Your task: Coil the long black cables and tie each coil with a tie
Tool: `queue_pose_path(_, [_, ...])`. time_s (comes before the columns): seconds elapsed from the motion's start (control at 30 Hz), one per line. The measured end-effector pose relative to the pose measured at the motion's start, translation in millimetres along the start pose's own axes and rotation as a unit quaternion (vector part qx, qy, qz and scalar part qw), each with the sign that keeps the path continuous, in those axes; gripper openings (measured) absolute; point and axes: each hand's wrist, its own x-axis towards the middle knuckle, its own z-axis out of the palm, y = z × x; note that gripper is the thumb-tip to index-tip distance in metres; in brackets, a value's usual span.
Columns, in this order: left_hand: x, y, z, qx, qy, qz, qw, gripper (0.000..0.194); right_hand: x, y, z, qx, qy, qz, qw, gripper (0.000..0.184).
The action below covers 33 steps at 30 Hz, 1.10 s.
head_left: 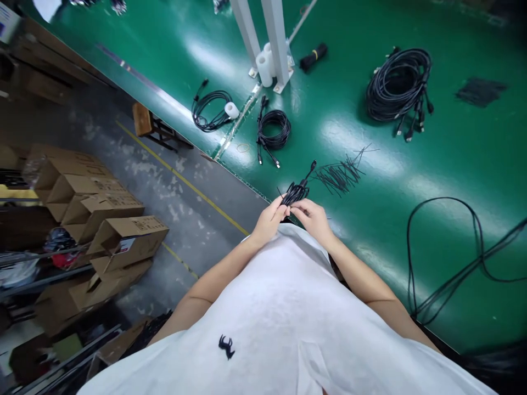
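Note:
A coiled black cable [295, 193] is held bunched up at the table's near edge, one plug end sticking out away from me. My left hand [269, 220] is closed around the bundle's near left side. From the right, the fingertips of my right hand [313, 219] pinch together against the bundle; what lies between them is too small to make out. A thin dark strand pokes out by the left fingers. Just beyond my right hand lies a loose pile of thin black twist ties [340, 174]. Another coiled black cable [274, 130] rests farther off.
On the green table [362, 241] are a cable coil with a white roll [231, 110], a large cable stack [397, 85], a banded black bundle [313, 57], more dark ties [481, 91] and a loose cable [453, 269]. Grey posts [276, 44] stand behind. Cardboard boxes [127, 241] and a stool [143, 119] are left.

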Motion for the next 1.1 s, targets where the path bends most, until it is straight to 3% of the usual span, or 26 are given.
queue_pose_path(0.07, [3, -2, -0.4, 0.036, 0.017, 0.015, 0.999, 0.039, 1, -6, -8, -0.186, -0.011, -0.103, 0.977, 0.028])
queue_pose_path(0.17, [10, -7, 0.3, 0.059, 0.011, 0.033, 0.998, 0.031, 9, -12, -20, -0.369, -0.067, -0.272, 0.886, 0.03])
queue_pose_path(0.23, [16, -12, 0.2, 0.032, -0.024, -0.001, 0.999, 0.022, 17, -15, -25, -0.427, -0.107, -0.359, 0.823, 0.031])
queue_pose_path(0.3, [22, -20, -0.9, -0.04, -0.073, -0.061, 0.995, 0.02, 23, -17, -27, -0.476, -0.145, -0.403, 0.768, 0.029])
queue_pose_path(0.37, [27, -28, -2.8, -0.139, -0.118, -0.112, 0.977, 0.031, 26, -18, -28, -0.515, -0.183, -0.419, 0.725, 0.027])
queue_pose_path(0.53, [37, -40, -10.0, -0.282, -0.168, -0.148, 0.933, 0.048, 31, -21, -30, -0.562, -0.214, -0.441, 0.666, 0.03])
queue_pose_path(0.67, [43, -39, -10.2, -0.312, -0.195, -0.158, 0.916, 0.046, 35, -33, -30, -0.579, -0.242, -0.437, 0.644, 0.034])
queue_pose_path(0.8, [50, -36, -1.9, -0.332, -0.165, -0.161, 0.915, 0.032, 44, -43, -28, -0.608, -0.287, -0.372, 0.64, 0.034])
queue_pose_path(0.93, [58, -31, 4.6, -0.347, -0.123, -0.153, 0.917, 0.014, 63, -44, -32, -0.598, -0.307, -0.222, 0.706, 0.021])
queue_pose_path(1.03, [63, -28, 0.7, -0.281, -0.099, -0.094, 0.95, 0.042, 75, -44, -35, -0.579, -0.276, -0.159, 0.751, 0.02])
queue_pose_path(1.1, [65, -24, -8.1, -0.144, -0.092, 0.011, 0.985, 0.066, 78, -42, -36, -0.573, -0.251, -0.15, 0.765, 0.022])
